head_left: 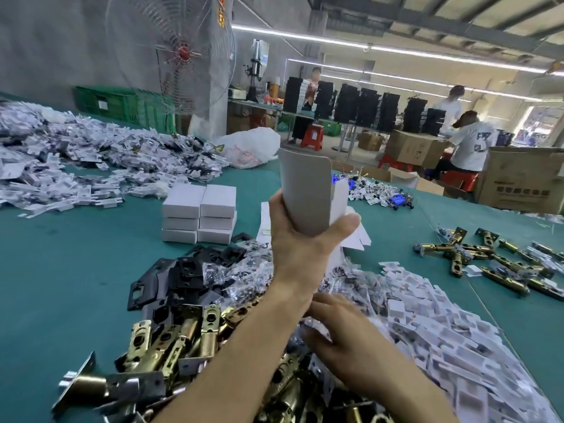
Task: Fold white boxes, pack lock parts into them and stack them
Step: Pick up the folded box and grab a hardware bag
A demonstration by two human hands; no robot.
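While left fingers clasp a white box, right fingers rest loose on packets.

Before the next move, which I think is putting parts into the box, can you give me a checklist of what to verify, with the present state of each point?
1. White box gripped in left hand: ok.
2. Box folded and open for parts: cannot tell; only one panel and a side flap show.
3. Right hand holds a packet: cannot tell; its fingers lie on the packet pile, blurred.
4. Brass latches close by: ok, beside the left forearm.
5. Black plates close by: ok.
6. Stack of finished boxes level on top: ok, two columns of three.
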